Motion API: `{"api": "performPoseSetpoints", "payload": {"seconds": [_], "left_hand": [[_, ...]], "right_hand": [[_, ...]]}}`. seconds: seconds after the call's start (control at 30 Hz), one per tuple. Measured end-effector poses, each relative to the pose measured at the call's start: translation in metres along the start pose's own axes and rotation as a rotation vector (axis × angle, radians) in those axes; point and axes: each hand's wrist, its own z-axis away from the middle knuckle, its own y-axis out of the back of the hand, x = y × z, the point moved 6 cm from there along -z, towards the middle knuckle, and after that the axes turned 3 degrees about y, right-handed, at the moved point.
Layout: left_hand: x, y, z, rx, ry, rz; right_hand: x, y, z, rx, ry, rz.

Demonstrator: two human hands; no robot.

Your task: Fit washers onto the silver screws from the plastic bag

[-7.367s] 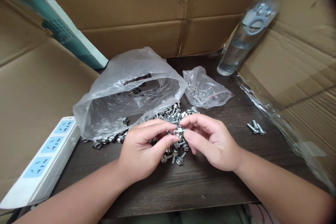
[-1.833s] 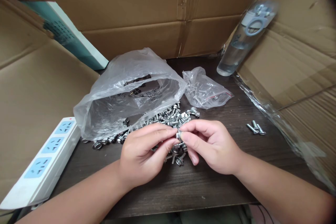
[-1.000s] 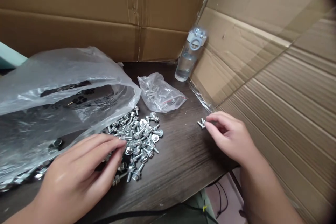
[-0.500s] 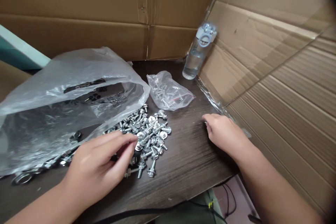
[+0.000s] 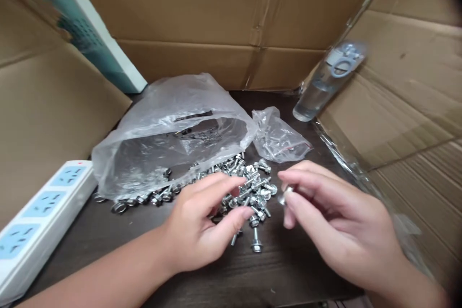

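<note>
In the head view, the left hand [image 5: 202, 224] hangs over the near edge of the heap of bolts [image 5: 252, 185] on the dark table [image 5: 108, 236], thumb and forefinger spread with nothing seen between them. The right hand [image 5: 339, 224] is raised just right of the heap, thumb and forefinger pinched on a small metal piece [image 5: 284, 196], too blurred to tell bolt from washer. The heap spills from a big plastic bag [image 5: 169, 139]. A small bag [image 5: 279, 134] lies behind, a water bottle [image 5: 323, 89] leans at the back right and a power strip [image 5: 39, 209] sits far left. I judge this a picking step, with one piece in hand and the left hand over the heap. Lifting one bolt from that tangle calls for a fine fingertip pinch
</note>
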Motion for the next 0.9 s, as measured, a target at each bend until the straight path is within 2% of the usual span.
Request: {"api": "performPoseSetpoints", "payload": {"seconds": [0.07,0.17,0.33,0.47,0.6,0.67,0.73,0.8,0.9], "left_hand": [[0.003,0.002,0.0,0.004,-0.012,0.07],[0.005,0.005,0.001,0.042,-0.026,0.154],[0.004,0.009,0.002,0.091,0.012,0.209],[0.01,0.021,0.002,0.173,-0.034,0.191],[0.009,0.031,0.007,0.283,0.015,0.087],[0.009,0.034,0.011,0.338,0.0,0.036],[0.014,0.036,0.013,0.376,-0.1,-0.043],[0.018,0.035,0.012,0.347,-0.173,-0.137],[0.025,0.033,0.008,0.291,-0.251,-0.242]], "right_hand": [[-0.007,-0.023,-0.009,-0.067,0.009,-0.175],[-0.006,-0.043,-0.018,-0.068,-0.011,-0.323],[0.002,-0.051,-0.021,-0.016,-0.086,-0.408],[-0.002,-0.052,-0.034,-0.089,-0.061,-0.416],[-0.01,-0.045,-0.069,-0.132,0.168,-0.171],[-0.009,-0.049,-0.088,-0.199,0.256,-0.007],[-0.004,-0.063,-0.105,-0.319,0.314,0.173],[0.003,-0.083,-0.121,-0.446,0.329,0.333],[0.019,-0.115,-0.145,-0.556,0.218,0.426]]}}
